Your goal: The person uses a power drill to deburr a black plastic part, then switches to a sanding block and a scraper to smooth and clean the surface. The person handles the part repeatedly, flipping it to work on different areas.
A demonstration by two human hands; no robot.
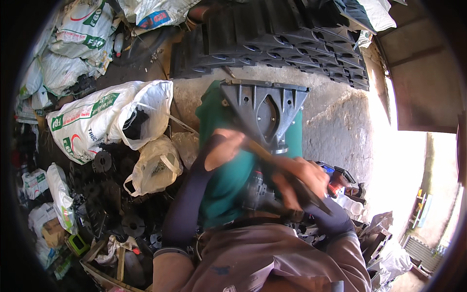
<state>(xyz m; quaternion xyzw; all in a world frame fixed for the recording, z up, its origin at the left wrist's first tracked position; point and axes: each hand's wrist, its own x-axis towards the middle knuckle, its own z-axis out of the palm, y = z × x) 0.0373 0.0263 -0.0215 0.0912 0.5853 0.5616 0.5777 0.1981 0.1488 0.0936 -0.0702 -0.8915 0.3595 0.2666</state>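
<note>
A black triangular frame (245, 103) with a pointed oval opening lies across my thighs, over green trousers (219, 190), its narrow end toward me. My right hand (306, 177) is closed around a long, thin tool (260, 150), brown like wood toward the frame and dark at the end near my right forearm. Motion blurs it, so its kind is unclear. My left hand (226, 148) is beside the frame's left edge, near the tool's brown end; its fingers are smeared. A dark power drill (255, 190) rests in my lap, below the frame.
Stacked black moulded parts (272, 41) stand along the far side. Left are a white woven sack (87, 119) lying open, a beige bag (153, 170) and scattered black round parts (132, 225). At right, a red and black tool (335, 182) lies near a white plastic bottle (350, 204).
</note>
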